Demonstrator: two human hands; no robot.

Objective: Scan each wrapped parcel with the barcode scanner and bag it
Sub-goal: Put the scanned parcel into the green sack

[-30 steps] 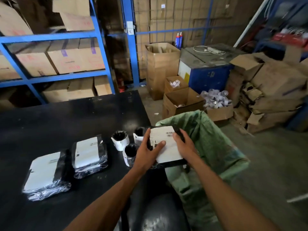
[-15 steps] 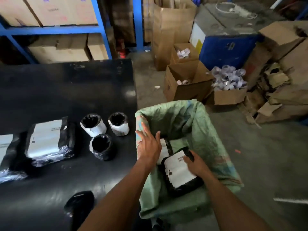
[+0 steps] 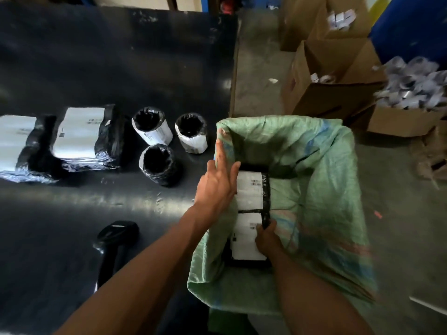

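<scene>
A green woven sack [image 3: 321, 180] hangs open beside the black table [image 3: 96, 56]. Inside it lie two flat black-wrapped parcels with white labels: a far one [image 3: 251, 189] and a near one [image 3: 244, 240]. My right hand [image 3: 267, 238] reaches into the sack and its fingers grip the near parcel's right edge. My left hand [image 3: 219, 184] spreads open against the sack's left rim, fingers apart. The black barcode scanner [image 3: 113, 240] lies on the table near the front. Three round wrapped parcels [image 3: 154, 129] [image 3: 192, 132] [image 3: 158, 164] and two flat ones [image 3: 84, 136] [image 3: 17, 146] rest on the table.
Open cardboard boxes [image 3: 331, 76] stand on the concrete floor beyond the sack, one heaped with white paper rolls [image 3: 411, 85]. A blue cabinet [image 3: 411, 22] is at the far right. The table's right edge [image 3: 233, 76] runs beside the sack.
The parcel went from over the table edge down into the sack, now lying flat next to another. My left hand let go and moved to the sack's rim. The view tilted down.
</scene>
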